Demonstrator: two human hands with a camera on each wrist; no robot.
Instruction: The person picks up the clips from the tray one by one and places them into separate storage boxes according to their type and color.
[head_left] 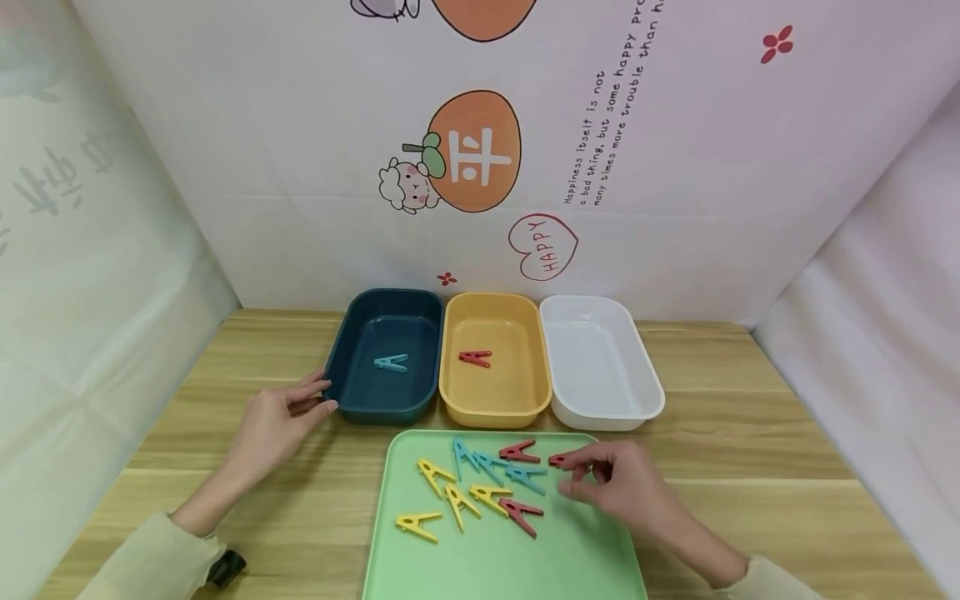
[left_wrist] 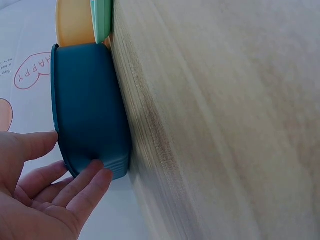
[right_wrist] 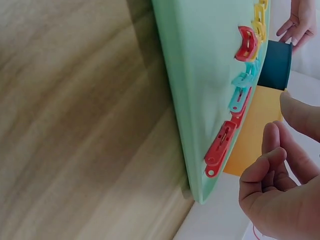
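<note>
Red clothespin flat on green tray, far edge

Glossy plastic-looking blue bin, seemingly matt green tray, smooth wood-grain table.

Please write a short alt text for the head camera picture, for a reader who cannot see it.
A person's right hand reaches for a red clothespin on a green tray of yellow, blue and red pins. The left hand touches a dark blue bin; beside it stand a yellow bin and a white bin.
</note>
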